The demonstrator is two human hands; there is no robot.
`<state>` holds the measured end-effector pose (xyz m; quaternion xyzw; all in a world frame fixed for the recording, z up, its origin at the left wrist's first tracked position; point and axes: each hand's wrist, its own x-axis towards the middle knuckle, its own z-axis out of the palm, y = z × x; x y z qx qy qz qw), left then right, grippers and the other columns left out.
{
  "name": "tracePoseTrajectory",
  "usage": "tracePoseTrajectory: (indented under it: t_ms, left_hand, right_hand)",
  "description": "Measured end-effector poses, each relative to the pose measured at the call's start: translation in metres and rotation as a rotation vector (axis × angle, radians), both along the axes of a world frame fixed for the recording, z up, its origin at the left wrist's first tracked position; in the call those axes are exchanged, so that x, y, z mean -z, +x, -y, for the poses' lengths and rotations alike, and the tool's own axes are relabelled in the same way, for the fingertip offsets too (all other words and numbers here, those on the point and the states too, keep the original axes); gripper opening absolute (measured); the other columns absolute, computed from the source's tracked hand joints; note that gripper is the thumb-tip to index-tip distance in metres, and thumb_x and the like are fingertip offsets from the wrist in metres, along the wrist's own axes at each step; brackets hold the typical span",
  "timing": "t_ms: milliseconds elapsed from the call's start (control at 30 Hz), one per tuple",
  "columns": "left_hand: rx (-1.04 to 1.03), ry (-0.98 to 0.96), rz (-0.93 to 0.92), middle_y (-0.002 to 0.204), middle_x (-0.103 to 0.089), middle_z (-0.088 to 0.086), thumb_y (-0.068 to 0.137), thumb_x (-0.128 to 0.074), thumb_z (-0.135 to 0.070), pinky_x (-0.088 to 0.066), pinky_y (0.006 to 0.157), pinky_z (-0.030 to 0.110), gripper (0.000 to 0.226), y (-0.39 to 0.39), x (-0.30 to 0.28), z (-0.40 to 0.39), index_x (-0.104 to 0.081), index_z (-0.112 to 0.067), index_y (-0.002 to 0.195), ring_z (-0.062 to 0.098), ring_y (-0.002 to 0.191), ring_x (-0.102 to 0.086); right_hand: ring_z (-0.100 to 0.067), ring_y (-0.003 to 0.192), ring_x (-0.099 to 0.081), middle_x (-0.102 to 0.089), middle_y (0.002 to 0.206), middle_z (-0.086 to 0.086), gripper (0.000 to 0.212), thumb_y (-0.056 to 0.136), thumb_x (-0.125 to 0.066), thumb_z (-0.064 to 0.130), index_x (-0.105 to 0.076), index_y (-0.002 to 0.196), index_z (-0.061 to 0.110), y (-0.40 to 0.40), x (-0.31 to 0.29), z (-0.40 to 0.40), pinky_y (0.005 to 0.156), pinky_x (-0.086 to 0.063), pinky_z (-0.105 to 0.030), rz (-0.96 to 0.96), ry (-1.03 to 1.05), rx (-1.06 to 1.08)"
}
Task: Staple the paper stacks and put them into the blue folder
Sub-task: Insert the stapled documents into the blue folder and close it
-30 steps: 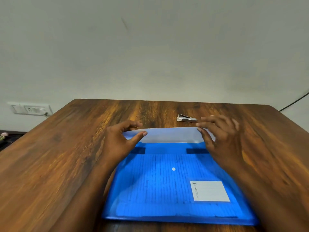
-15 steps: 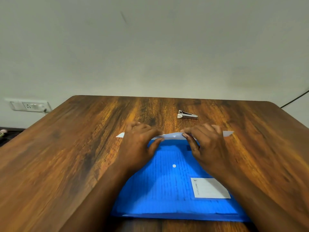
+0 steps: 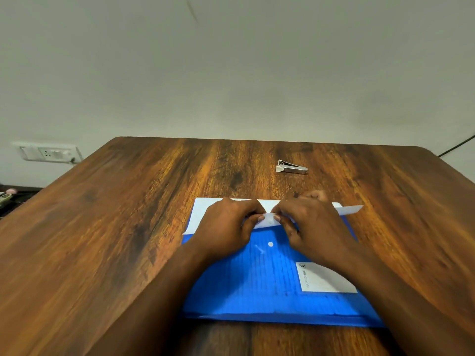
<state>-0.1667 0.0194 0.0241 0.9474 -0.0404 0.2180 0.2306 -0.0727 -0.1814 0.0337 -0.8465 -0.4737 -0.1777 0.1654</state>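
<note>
Both your left hand (image 3: 226,227) and right hand (image 3: 311,227) pinch the pale flap (image 3: 267,219) | blue folder (image 3: 262,283): thin, slippery, flexible | hold flap's middle, near snap.

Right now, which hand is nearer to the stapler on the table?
The right hand. It lies just below the stapler, pinching the folder flap. The left hand is further to the left, pinching it too.

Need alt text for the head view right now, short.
Both hands, left hand and right hand, pinch the pale flap of a blue folder on a wooden table; a small stapler lies beyond.
</note>
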Motion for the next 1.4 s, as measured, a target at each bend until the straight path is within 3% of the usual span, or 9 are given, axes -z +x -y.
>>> tracePoseTrajectory:
  t_ms: [100, 233, 367, 833, 1400]
  left_hand:
    - [0.013, -0.016, -0.066, 0.092, -0.076, -0.012, 0.098, -0.055, -0.039, -0.055, 0.075, 0.041, 0.021, 0.001, 0.0, -0.001, -0.074, -0.03, 0.103, 0.011, 0.08, -0.067]
    - [0.052, -0.018, -0.145, 0.09, -0.075, -0.013, 0.096, -0.058, -0.037, -0.056, 0.076, 0.041, 0.018, 0.001, 0.001, -0.002, -0.075, -0.031, 0.101, 0.01, 0.08, -0.066]
    - [0.082, -0.04, -0.248, 0.096, -0.077, -0.013, 0.098, -0.064, -0.029, -0.058, 0.082, 0.042, 0.014, 0.002, 0.002, -0.002, -0.077, -0.029, 0.103, 0.009, 0.085, -0.067]
    - [0.135, -0.046, -0.333, 0.113, -0.078, -0.007, 0.099, -0.069, -0.015, -0.06, 0.087, 0.031, 0.018, 0.003, 0.002, -0.001, -0.082, -0.021, 0.111, 0.01, 0.094, -0.069]
    - [0.184, -0.071, -0.365, 0.107, -0.076, -0.009, 0.098, -0.07, -0.014, -0.059, 0.084, 0.026, 0.017, 0.003, 0.002, -0.002, -0.083, -0.023, 0.105, 0.009, 0.092, -0.069]
  right_hand:
    - [-0.014, 0.083, -0.066, -0.075, 0.091, 0.01, 0.01, 0.098, -0.065, 0.031, -0.073, 0.103, 0.029, -0.003, -0.002, 0.0, 0.094, -0.048, -0.04, -0.068, -0.033, -0.002]
    - [-0.014, 0.087, -0.066, -0.076, 0.097, 0.008, 0.014, 0.097, -0.064, 0.033, -0.072, 0.109, 0.033, -0.005, 0.002, -0.002, 0.077, -0.057, -0.04, -0.19, -0.092, 0.013]
    - [-0.011, 0.084, -0.065, -0.076, 0.093, 0.009, 0.012, 0.095, -0.067, 0.032, -0.073, 0.106, 0.033, -0.004, 0.004, -0.003, 0.075, -0.057, -0.039, -0.258, -0.129, 0.026]
    - [-0.007, 0.088, -0.064, -0.074, 0.097, 0.014, 0.008, 0.092, -0.076, 0.027, -0.079, 0.098, 0.029, -0.011, -0.003, -0.004, 0.08, -0.06, -0.032, -0.43, -0.203, 0.022]
    - [-0.007, 0.093, -0.063, -0.07, 0.099, 0.016, 0.013, 0.086, -0.077, 0.017, -0.078, 0.089, 0.03, -0.011, -0.008, 0.001, 0.083, -0.06, -0.037, -0.467, -0.208, -0.023]
